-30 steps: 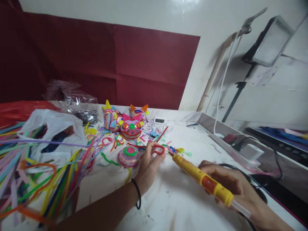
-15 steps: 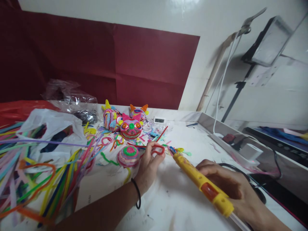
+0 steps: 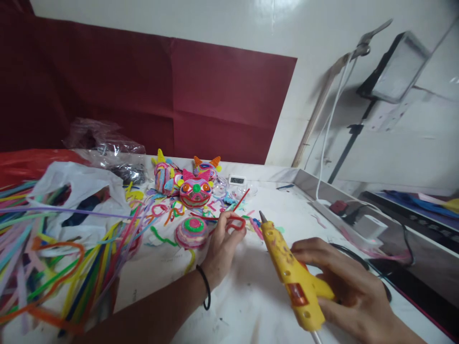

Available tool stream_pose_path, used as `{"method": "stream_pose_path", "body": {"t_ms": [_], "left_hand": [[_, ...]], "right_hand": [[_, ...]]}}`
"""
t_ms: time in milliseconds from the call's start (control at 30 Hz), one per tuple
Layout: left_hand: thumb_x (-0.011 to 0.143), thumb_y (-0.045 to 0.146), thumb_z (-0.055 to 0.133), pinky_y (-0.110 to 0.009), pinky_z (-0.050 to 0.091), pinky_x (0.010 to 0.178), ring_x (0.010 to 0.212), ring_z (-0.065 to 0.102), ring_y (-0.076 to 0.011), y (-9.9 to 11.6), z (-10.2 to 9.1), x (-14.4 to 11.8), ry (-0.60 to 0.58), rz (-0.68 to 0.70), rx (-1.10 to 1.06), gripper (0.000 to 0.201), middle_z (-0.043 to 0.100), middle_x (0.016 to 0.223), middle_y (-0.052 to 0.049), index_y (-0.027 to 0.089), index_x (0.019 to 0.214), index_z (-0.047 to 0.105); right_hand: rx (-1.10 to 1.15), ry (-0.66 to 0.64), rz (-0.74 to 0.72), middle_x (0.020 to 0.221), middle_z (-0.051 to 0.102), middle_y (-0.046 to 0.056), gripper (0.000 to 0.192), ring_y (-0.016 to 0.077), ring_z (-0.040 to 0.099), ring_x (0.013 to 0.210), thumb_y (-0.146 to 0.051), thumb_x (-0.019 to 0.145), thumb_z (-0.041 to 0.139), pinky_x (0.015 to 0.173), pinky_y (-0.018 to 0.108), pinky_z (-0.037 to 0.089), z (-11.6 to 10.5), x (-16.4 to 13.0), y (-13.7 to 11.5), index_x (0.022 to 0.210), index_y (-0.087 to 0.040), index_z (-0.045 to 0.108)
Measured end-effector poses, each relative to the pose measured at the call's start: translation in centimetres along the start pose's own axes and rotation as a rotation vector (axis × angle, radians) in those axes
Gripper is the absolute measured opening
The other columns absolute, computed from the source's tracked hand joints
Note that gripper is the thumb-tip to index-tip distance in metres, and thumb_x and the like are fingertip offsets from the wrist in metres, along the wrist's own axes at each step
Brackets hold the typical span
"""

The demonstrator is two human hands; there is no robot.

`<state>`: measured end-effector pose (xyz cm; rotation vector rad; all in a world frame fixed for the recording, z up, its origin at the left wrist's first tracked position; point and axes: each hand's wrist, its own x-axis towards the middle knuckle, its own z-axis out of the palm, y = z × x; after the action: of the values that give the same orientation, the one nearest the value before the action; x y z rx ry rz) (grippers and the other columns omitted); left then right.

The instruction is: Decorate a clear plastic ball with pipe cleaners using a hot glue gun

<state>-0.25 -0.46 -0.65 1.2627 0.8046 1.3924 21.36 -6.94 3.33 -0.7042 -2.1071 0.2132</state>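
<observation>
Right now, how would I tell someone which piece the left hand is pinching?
Start at the white table and find the left hand, black band on its wrist. It pinches a red pipe cleaner bent into a loop with one straight end sticking up. The neighbouring scraps lie loose; the yellow glue gun points toward it.

The glue gun [image 3: 292, 272] has a glossy yellow plastic shell with a dull metal nozzle at its 11 o'clock end. The red pipe cleaner [image 3: 237, 220] looks fuzzy and matt — a soft nap over wire. The long stems [image 3: 53, 267] heaped at 9 o'clock share that velvety pile. The table [image 3: 258, 296] wears a matt white covering, smudged and slightly creased. At 10 o'clock, a white bag [image 3: 75, 191] of thin, soft-sheened plastic — beyond it a crinkly clear wrapper [image 3: 103, 143], shiny. The wall [image 3: 251, 28] is glossy; the maroon sheet [image 3: 161, 95] looks like matt, creased paper.
</observation>
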Motion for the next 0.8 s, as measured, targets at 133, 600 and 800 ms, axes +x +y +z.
{"method": "stream_pose_path", "body": {"t_ms": [133,600,800], "left_hand": [[0.083,0.029,0.056,-0.030,0.045,0.080,0.086,0.053,-0.0158,0.3,0.1,0.0,0.004,-0.001,-0.020,0.016,0.054,0.090,0.001,0.025,0.097,0.051],[0.082,0.033,0.058,-0.030,0.047,0.080,0.087,0.054,-0.0160,0.1,0.1,0.1,0.021,-0.005,-0.052,0.018,0.056,0.093,0.000,0.026,0.097,0.052],[0.081,0.034,0.059,-0.030,0.047,0.078,0.084,0.053,-0.0152,0.2,-0.1,0.4,0.057,0.003,-0.108,0.020,0.055,0.089,0.001,0.027,0.097,0.051]], "right_hand": [[-0.198,-0.013,-0.105,0.104,0.065,0.013,0.036,0.0255,0.066,0.096,-0.028,0.083,0.064,0.074,0.029,0.057,-0.4,0.4,-0.7,0.118,-0.020,0.056],[-0.710,0.124,-0.303,0.102,0.062,0.015,0.051,0.0259,0.063,0.089,-0.009,0.079,0.064,0.072,0.036,0.055,0.1,-0.6,-1.1,0.127,-0.012,0.050],[-0.645,-0.091,-0.081,0.106,0.064,0.014,0.034,0.0231,0.068,0.092,-0.032,0.086,0.059,0.070,0.026,0.059,-0.2,-2.8,-1.4,0.116,-0.017,0.056]]}}
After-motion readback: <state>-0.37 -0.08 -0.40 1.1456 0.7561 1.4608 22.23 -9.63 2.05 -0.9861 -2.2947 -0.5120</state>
